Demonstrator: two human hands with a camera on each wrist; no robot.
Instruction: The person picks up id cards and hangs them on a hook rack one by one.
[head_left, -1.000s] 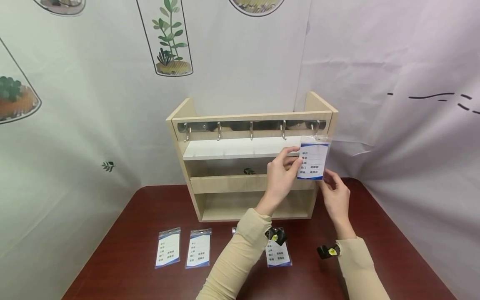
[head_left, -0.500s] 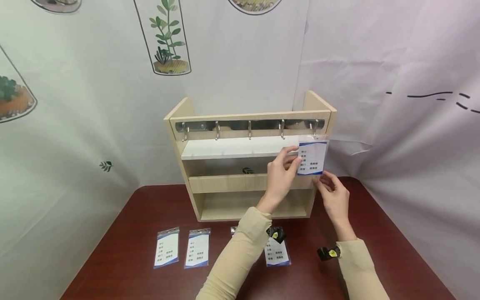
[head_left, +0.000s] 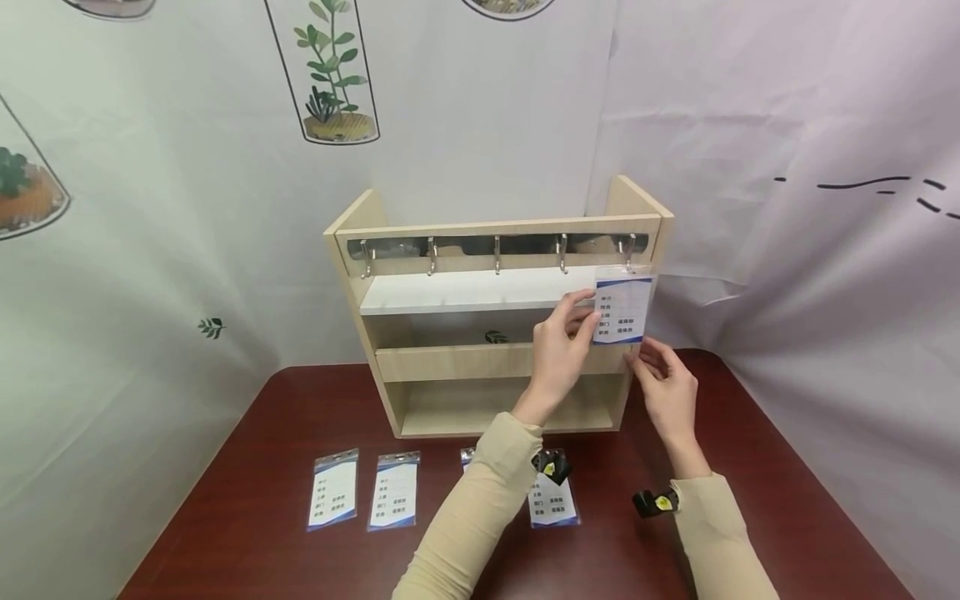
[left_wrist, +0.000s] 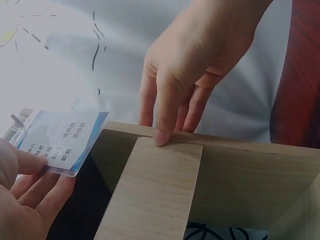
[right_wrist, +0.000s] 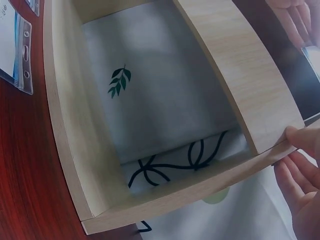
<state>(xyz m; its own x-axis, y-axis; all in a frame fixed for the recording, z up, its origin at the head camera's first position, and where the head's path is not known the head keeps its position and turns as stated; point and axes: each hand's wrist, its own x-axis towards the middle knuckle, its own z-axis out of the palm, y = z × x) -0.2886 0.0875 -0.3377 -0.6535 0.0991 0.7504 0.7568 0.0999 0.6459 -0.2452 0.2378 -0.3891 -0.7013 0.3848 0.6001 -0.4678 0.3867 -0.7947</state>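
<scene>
My left hand pinches the left edge of a clear-sleeved name badge, white with blue corners and printed characters. The badge's slotted top overlaps the rightmost metal hook on the rack. In the left wrist view, thumb and fingers hold the badge by its lower edge, with the hook's tip at its far end. Just below and right, my right hand grips the side panel of the wooden shelf. Its thumb presses the front board while the other fingers lie behind the panel.
Several more name badges lie on the dark red table, among them a left one, another beside it and one partly behind my left sleeve. A printed cloth hangs behind the shelf.
My right hand's fingertips have moved from the badge's lower corner to the shelf's side panel. The badge has risen slightly against the hook, still in my left hand. The head view has shifted a little.
</scene>
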